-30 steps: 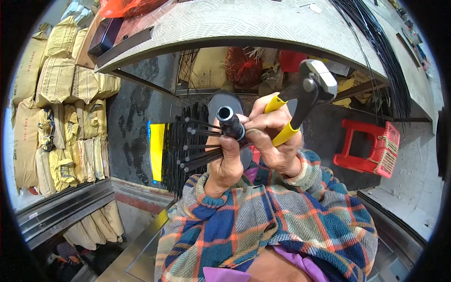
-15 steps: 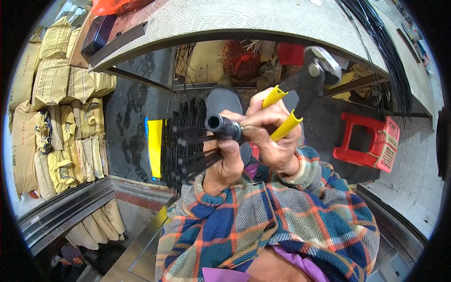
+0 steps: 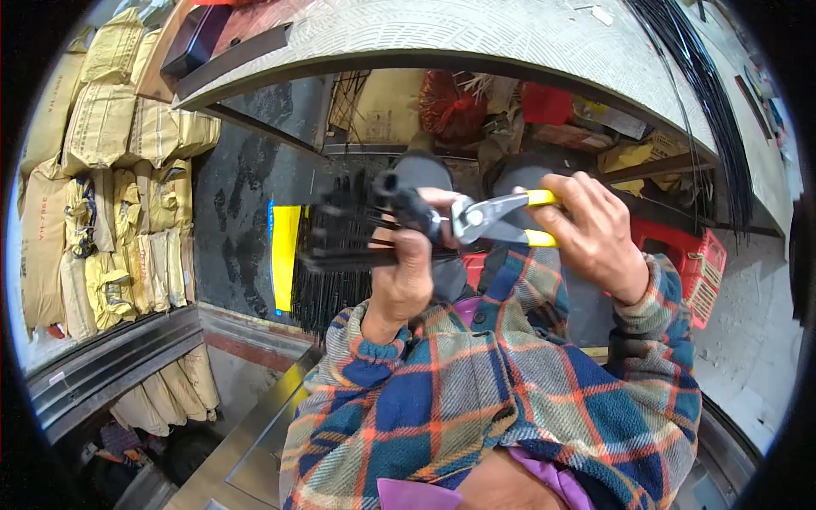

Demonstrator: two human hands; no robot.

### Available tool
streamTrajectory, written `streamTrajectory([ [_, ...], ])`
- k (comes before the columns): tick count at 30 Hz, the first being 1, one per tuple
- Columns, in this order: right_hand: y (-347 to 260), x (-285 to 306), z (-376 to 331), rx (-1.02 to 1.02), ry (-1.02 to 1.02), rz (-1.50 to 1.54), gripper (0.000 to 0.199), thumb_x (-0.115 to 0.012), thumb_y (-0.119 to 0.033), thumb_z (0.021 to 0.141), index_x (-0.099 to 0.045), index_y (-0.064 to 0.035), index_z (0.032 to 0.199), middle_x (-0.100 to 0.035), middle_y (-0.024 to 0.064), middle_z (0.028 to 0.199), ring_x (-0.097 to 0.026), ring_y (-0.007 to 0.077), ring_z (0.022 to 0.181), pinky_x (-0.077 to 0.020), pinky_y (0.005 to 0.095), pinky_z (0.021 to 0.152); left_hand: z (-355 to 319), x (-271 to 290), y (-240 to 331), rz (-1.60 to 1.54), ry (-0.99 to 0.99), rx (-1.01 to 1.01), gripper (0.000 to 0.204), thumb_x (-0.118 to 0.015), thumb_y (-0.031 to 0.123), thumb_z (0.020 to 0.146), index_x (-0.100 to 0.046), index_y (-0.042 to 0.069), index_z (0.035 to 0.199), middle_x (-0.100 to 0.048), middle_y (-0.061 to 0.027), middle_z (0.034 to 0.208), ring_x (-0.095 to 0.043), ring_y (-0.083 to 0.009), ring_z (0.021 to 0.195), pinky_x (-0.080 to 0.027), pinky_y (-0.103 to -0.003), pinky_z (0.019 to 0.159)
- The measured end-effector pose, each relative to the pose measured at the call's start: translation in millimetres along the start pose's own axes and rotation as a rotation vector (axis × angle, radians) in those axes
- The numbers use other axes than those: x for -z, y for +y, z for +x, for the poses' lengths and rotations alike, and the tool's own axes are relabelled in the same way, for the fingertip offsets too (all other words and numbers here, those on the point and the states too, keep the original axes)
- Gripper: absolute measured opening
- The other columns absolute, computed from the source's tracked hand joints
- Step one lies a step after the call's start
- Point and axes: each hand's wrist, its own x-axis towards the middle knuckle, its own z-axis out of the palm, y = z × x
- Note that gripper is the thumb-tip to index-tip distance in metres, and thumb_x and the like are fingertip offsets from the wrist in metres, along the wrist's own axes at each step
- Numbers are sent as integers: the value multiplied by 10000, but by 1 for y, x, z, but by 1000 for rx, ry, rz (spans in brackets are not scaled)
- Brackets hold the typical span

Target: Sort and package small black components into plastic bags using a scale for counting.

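My left hand (image 3: 404,285) is closed around a short black tube (image 3: 410,206) with a round open end. Several thin black rods, blurred by motion, fan out to the left from the same hand. My right hand (image 3: 599,234) grips a pair of pincers (image 3: 501,212) by its yellow handles. The metal jaws of the pincers lie at the right end of the tube, close to the left fingers; whether they bite on anything is hard to make out. Left of and below my left hand lies a pile of black strands (image 3: 319,302) beside a yellow sheet (image 3: 285,255) with a blue edge.
A pale worktable (image 3: 501,38) spans the far side, with a long bundle of black wires (image 3: 701,93) at its right. Under it are sacks and a red bag (image 3: 455,110). Paper packages (image 3: 106,127) are stacked at left. A red plastic stool (image 3: 693,268) stands right.
My right hand has shifted to the right and turned the pincers, so their jaws now point left at the tube instead of up and away. My left hand stays nearly in place.
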Motion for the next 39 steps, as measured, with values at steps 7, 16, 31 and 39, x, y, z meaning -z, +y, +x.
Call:
streamTrajectory([
  [7, -1, 19, 12, 12, -73, -137, 317, -554, -133, 696, -606, -50, 997, -522, 100, 1029, -542, 243, 883, -443, 365, 743, -5, -7, -1, -33, 73, -21, 696, -404, 610, 821, -480, -29, 1088, -554, -63, 821, -539, -112, 679, -464, -247, 641],
  [16, -2, 35, 19, 63, -145, -369, 392, -553, -152, 705, -580, -32, 1077, -486, 103, 1060, -509, 244, 942, -419, 389, 826, -6, -9, -2, -90, 97, -12, 720, -426, 597, 816, -462, -55, 1118, -548, -55, 812, -522, -98, 698, -452, -238, 677],
  [31, 9, 17, 14, 108, -231, 114, 215, -547, -101, 715, -519, -24, 915, -471, 98, 894, -500, 232, 826, -418, 335, 685, -9, 8, -9, -99, -54, 22, 778, -359, 677, 797, -458, -34, 1098, -504, -59, 837, -478, -95, 659, -422, -214, 601],
  [39, 26, 59, 35, -341, -987, 1129, 209, -541, -12, 781, -435, -42, 958, -591, 87, 804, -618, 209, 661, -470, 317, 576, -10, 4, -14, -283, -169, -78, 573, -465, 568, 819, -430, 29, 1011, -437, -74, 713, -447, -167, 628, -385, -275, 562],
])
